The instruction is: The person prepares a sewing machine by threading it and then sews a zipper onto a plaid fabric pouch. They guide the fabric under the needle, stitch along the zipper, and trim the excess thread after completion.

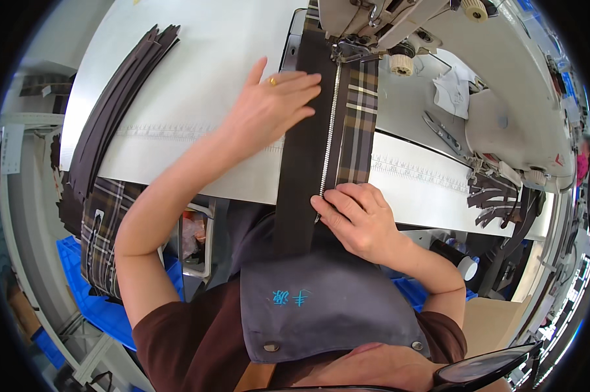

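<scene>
A long dark fabric strip (301, 147) runs from under the sewing machine's presser foot (339, 52) down to my lap. Along its right side lies a metal-toothed zipper (331, 124), next to a plaid fabric piece (360, 111). My left hand (278, 101) is open, its fingers stretched out over the strip's left edge near the machine; whether they press on it I cannot tell. Closer to my body, my right hand (357, 215) pinches the zipper's lower end between thumb and fingers. The curled fingers partly cover the zipper and the plaid piece there.
A bundle of dark strips (115, 111) lies at the table's left. Plaid fabric (102, 228) hangs over a blue bin (92, 297). Scissors (444, 134) and white scraps (452, 91) lie under the machine arm (524, 78). Several dark zipper pieces (494, 196) sit at the right.
</scene>
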A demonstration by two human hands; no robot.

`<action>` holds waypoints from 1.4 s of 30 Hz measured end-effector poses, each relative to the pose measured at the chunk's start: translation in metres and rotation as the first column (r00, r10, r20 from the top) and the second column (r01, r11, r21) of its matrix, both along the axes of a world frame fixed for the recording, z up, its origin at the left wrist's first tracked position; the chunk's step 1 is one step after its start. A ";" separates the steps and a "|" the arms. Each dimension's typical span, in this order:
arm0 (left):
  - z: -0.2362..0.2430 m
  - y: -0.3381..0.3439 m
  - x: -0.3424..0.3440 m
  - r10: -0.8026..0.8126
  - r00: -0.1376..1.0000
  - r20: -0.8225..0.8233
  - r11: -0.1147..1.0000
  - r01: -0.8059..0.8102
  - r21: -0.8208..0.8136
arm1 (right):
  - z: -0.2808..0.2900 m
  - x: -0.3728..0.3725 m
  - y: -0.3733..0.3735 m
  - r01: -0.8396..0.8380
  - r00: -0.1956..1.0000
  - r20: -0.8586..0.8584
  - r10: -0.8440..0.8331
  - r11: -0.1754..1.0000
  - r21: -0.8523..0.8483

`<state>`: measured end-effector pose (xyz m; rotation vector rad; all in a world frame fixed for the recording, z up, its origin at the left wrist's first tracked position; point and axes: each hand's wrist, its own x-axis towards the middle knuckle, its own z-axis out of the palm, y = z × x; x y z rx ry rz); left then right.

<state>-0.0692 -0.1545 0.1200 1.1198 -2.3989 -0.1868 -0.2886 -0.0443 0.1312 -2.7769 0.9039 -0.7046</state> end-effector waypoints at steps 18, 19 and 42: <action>0.004 -0.041 -0.001 -0.051 0.999 -0.012 0.997 0.052 0.059 | 0.000 -0.005 -0.016 -0.060 0.998 0.020 0.058 0.996 0.064; 0.003 -0.042 -0.001 -0.054 0.998 -0.016 0.997 0.055 0.048 | 0.000 -0.005 -0.017 -0.065 0.998 0.013 0.064 0.996 0.067; -0.006 -0.041 -0.018 -0.004 0.997 0.077 0.984 0.017 -0.177 | 0.000 -0.006 -0.039 -0.026 1.000 0.004 0.026 0.998 0.050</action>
